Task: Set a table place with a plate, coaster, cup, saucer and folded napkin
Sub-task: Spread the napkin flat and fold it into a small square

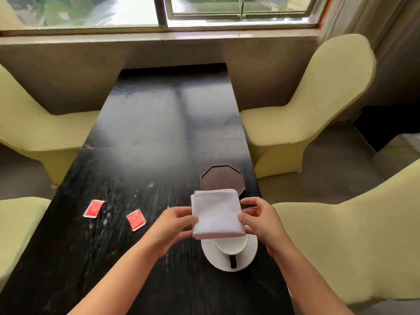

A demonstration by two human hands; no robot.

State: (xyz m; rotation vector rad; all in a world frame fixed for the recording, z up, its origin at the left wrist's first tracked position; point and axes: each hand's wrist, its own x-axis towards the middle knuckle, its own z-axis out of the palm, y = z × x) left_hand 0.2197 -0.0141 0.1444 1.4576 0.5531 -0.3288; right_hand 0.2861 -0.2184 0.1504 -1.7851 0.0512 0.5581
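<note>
So the folded white napkin point(217, 213) is up in the air over the cup point(231, 244) and saucer point(229, 258), left hand point(175, 226) pinching its left edge and right hand point(259, 218) pinching the right edge; the dark octagonal coaster point(221, 178) sits just beyond, close to the table point(145, 123)'s right edge. Two red packets point(93, 208) lie off to the left; the far half of the tabletop is open, with chairs point(318, 105) along both sides.

A long black table point(145, 133) stands under the window. On it lie two red packets point(93, 208) point(136, 219) near each other on the left. On the right are a dark eight-sided coaster point(221, 178) and, nearer, a white saucer point(229, 258).
</note>
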